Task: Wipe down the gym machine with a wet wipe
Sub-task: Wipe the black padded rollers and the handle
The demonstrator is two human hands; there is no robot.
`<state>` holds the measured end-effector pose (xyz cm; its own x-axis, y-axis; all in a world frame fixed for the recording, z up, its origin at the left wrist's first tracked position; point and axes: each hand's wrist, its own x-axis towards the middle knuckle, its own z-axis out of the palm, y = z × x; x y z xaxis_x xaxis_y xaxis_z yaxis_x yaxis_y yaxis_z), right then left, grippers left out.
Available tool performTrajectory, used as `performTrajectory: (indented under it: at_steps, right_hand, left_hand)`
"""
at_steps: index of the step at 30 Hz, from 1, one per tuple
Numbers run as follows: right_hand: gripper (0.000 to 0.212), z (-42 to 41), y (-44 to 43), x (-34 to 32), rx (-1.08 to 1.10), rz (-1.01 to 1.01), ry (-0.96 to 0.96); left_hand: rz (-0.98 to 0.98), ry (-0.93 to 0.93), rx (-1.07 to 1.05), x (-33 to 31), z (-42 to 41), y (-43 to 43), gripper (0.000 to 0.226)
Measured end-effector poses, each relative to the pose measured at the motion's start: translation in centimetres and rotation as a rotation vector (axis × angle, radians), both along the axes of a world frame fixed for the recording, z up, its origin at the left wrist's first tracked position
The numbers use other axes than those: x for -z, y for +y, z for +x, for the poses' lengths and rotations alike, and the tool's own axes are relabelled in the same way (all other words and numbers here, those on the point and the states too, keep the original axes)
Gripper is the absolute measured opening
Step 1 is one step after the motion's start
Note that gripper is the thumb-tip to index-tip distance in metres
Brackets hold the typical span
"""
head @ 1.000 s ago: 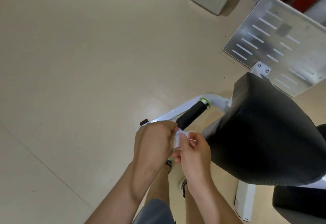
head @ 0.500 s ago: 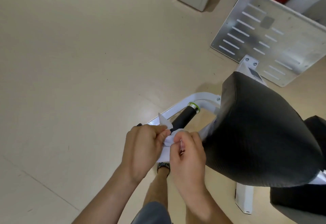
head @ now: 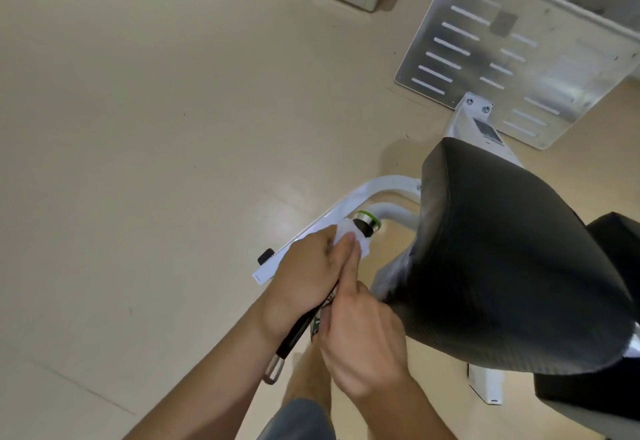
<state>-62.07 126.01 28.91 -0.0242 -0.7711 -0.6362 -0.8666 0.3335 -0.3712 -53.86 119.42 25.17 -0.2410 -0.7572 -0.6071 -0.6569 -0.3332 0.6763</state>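
Left hand (head: pixel 304 277) clamps wet wipe (head: pixel 348 233) round handle (head: pixel 294 334); right hand (head: pixel 362 339) presses it, forefinger straight; seat pad (head: pixel 502 266) alongside.

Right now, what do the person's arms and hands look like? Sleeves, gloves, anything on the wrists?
The left forearm and right forearm are bare to the frame edge, no sleeves in view. The left hand and right hand wear no gloves; no ring, watch or band shows. Only clothing visible: grey shorts at the bottom edge.
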Motion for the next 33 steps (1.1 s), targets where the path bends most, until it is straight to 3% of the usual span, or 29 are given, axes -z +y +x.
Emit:
performTrajectory:
  at_steps: [2, 6, 9, 11, 13, 16, 20, 23, 27, 33]
  right_hand:
    - [0.092, 0.0, 0.2, 0.3, 0.054, 0.084, -0.020]
    - [0.096, 0.0, 0.0, 0.5, 0.126, 0.131, -0.052]
    - [0.091, 0.0, -0.5, 0.1, 0.185, 0.125, -0.068]
    - [0.085, -0.1, -0.8, -0.1, 0.220, 0.083, -0.079]
    - [0.081, -0.1, -0.9, -0.2, 0.251, 0.048, -0.100]
    - [0.081, 0.0, -1.0, -0.3, 0.280, 0.066, -0.166]
    - [0.071, 0.1, -1.3, -0.1, 0.350, 0.052, -0.245]
    - [0.074, 0.0, -1.0, -0.4, 0.342, 0.041, -0.262]
    - [0.075, -0.2, -0.7, -0.8, 0.367, 0.044, -0.273]
    - [0.080, 0.6, -0.9, -0.7, 0.412, 0.034, -0.253]
  left_hand:
    - [0.045, -0.016, 0.014, 0.0, 0.2, 0.6, 0.042]
    - [-0.287, -0.252, 0.198, -0.2, -1.5, -0.2, 0.022]
    - [-0.359, -0.202, 0.216, 0.4, -2.3, -1.8, 0.008]
    - [-0.374, -0.109, 0.224, 1.5, -3.5, -3.5, 0.016]
    - [-0.426, -0.085, 0.443, 2.7, -5.5, -5.4, 0.030]
    - [-0.442, -0.082, 0.769, 2.7, -7.9, -7.5, 0.026]
    - [-0.347, -0.123, 0.932, 3.5, -8.4, -7.7, 0.016]
    - [-0.177, -0.126, 0.785, 4.1, -7.1, -7.7, 0.015]
    - [0.031, 0.005, 0.332, 3.5, -2.8, -7.2, 0.040]
    - [0.055, 0.069, 0.340, 1.4, -1.1, -2.8, 0.036]
